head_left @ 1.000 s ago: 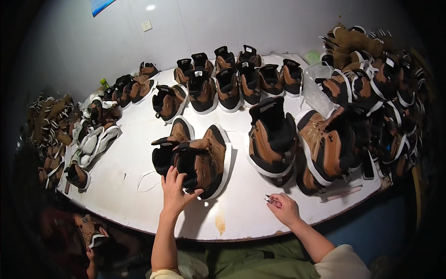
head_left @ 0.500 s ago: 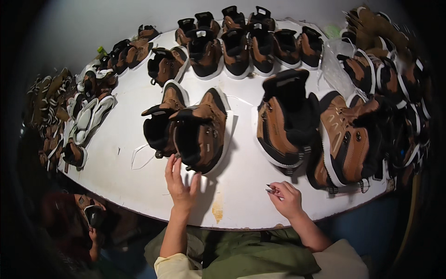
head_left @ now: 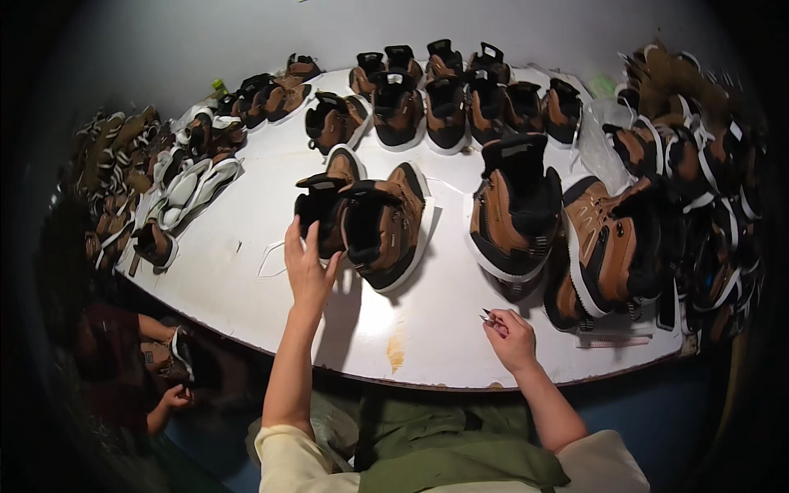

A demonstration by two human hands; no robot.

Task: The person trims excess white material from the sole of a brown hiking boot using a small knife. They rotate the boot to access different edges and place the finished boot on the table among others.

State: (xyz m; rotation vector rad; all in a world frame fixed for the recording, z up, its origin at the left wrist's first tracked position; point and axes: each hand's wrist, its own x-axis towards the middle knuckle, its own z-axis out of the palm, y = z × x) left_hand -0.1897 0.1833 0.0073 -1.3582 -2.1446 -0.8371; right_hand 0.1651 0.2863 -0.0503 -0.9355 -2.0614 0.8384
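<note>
Two brown-and-black high-top shoes stand side by side in front of me, toes pointing away. My left hand [head_left: 308,267] is at the heel of the left shoe [head_left: 327,201], fingers and thumb spread around its back; whether they press on it I cannot tell. Just right of it stands the other shoe [head_left: 386,230]. My right hand [head_left: 511,338] is closed over the table's near part, holding a small pointed tool [head_left: 487,317] with two thin dark tips, like tweezers. Beyond it are an upright shoe [head_left: 514,214] and another shoe [head_left: 604,246] leaning on its side.
Finished-looking shoes [head_left: 444,115] line the far side of the white table [head_left: 271,189]. Piles of shoes crowd the left [head_left: 111,164] and right edges. A clear plastic bag [head_left: 604,144] lies at the right. At lower left, another person's hand [head_left: 175,398] is near a shoe [head_left: 168,359].
My left hand has moved forward, up to the left shoe's heel. The right hand keeps the pointed tool in about the same place. The whole view has shifted.
</note>
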